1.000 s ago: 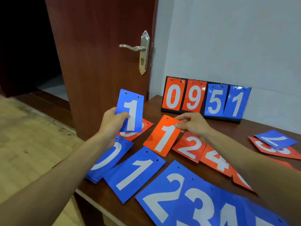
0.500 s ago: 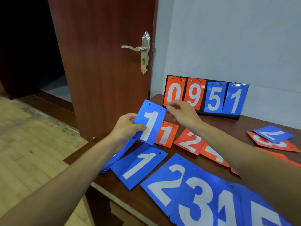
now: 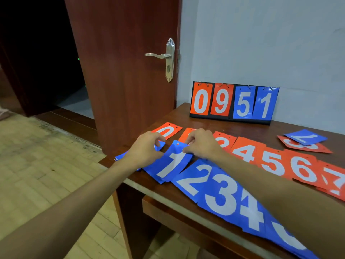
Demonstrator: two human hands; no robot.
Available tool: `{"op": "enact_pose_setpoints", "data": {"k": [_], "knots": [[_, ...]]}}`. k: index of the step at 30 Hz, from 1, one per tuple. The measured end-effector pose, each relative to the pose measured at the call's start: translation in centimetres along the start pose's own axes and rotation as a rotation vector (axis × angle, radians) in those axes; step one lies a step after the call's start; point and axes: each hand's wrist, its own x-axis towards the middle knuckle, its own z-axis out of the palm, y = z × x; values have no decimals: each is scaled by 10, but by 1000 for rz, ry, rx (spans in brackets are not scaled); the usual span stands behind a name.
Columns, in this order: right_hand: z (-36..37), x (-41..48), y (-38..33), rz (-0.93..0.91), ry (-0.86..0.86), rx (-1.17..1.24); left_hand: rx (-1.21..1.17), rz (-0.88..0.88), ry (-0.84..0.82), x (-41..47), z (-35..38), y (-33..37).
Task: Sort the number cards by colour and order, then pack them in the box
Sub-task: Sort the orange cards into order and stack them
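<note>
My left hand [image 3: 147, 148] and right hand [image 3: 202, 144] both pinch the top of the blue 1 card [image 3: 170, 166], lying on the worktop [image 3: 252, 128] beside the blue row [image 3: 220, 195]. The red row [image 3: 272, 161] is laid out too, but two loose cards [image 3: 306, 137] wait, and nothing looks packed yet.

A reddish wooden door [image 3: 121, 71] with a silver handle [image 3: 158, 56] stands open on a dark room [image 3: 37, 53], beside a pale wall [image 3: 261, 43]. A brown table [image 3: 261, 130] sits against that wall, above a light wood floor [image 3: 37, 174]
</note>
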Motion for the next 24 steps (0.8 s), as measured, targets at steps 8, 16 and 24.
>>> {"op": "enact_pose_setpoints", "data": {"k": [8,16,24], "knots": [[-15,-13,18,-22,98,-240,-70,135,42,2,11,47],[-136,-55,143,146,121,-184,-195,217,-180,45,68,140],[-206,-77,281,313,159,-229,-184,215,-293,117,175,245]]}}
